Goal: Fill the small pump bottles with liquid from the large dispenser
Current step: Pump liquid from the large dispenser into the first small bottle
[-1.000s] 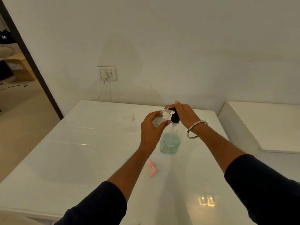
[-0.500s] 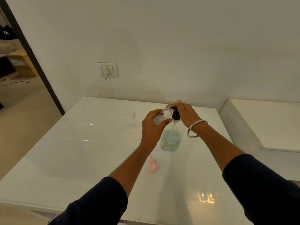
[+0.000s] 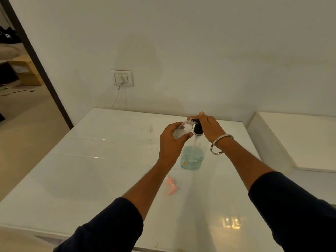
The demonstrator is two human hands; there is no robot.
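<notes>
The large clear dispenser (image 3: 192,158) holds blue-green liquid and stands mid-table with a black pump head (image 3: 197,129). My right hand (image 3: 209,127) lies over the pump head, fingers on its top. My left hand (image 3: 171,142) grips a small clear bottle (image 3: 182,129), tilted with its open neck against the pump spout. A second small clear bottle (image 3: 151,134) stands upright to the left. A pink pump cap (image 3: 171,186) lies on the table in front of the dispenser.
The white glossy table (image 3: 81,179) reaches the back wall. A wall socket (image 3: 122,78) with a plugged cable sits above its far edge. A lower white surface (image 3: 300,139) adjoins on the right. A dark doorway (image 3: 18,70) opens at left.
Both hands stay at the pump head with the small bottle held at the spout. Their place in view shifted a little with the camera.
</notes>
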